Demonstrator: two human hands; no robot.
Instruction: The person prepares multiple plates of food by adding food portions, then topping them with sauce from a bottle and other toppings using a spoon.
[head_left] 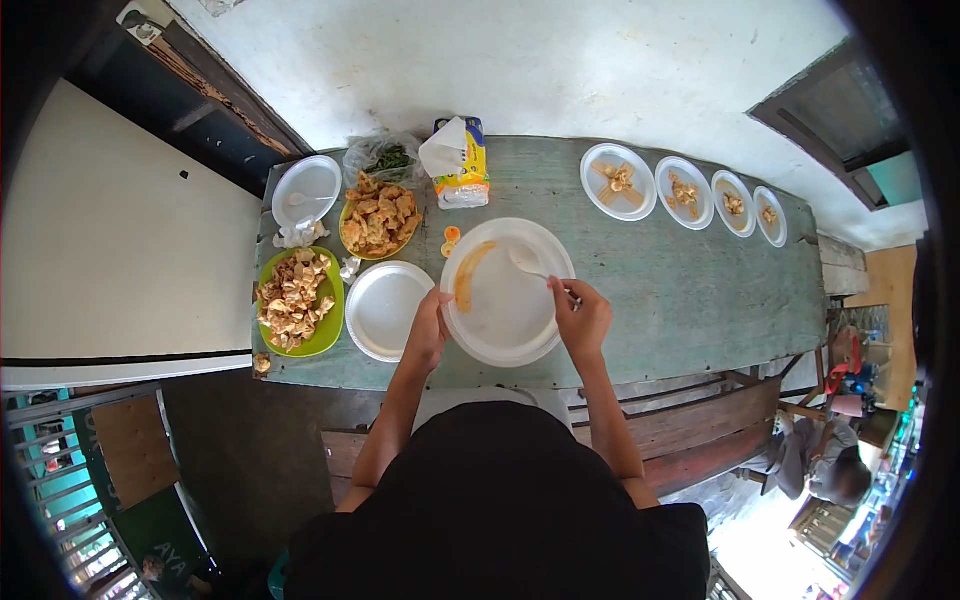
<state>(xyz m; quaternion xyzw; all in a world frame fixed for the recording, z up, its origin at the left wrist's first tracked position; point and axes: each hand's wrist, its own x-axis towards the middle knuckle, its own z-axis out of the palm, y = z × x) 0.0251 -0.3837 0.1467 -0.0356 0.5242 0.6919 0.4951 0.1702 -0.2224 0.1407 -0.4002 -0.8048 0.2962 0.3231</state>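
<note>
A white plate [505, 320] sits before me near the table's front edge, with an orange-brown smear of sauce along its left side. My left hand [430, 325] grips the plate's left rim, thumb at the edge. A pale spoon [526, 263] is pinched in my right hand [582, 315], its bowl over the upper right of the plate. Just left of my left hand lies another white plate [385, 310]. Beyond it are a yellow-rimmed plate heaped with fried pieces [380, 215] and a green plate [330, 335] piled with cut brown-and-white chunks [295, 300].
Several white plates with small food portions [618, 180] line the table's far right. A yellow tissue pack [462, 175], a bag of greens [388, 160] and a white bowl [307, 182] stand along the back. A wooden bench [690, 425] runs along the front; a person [825, 465] sits at right.
</note>
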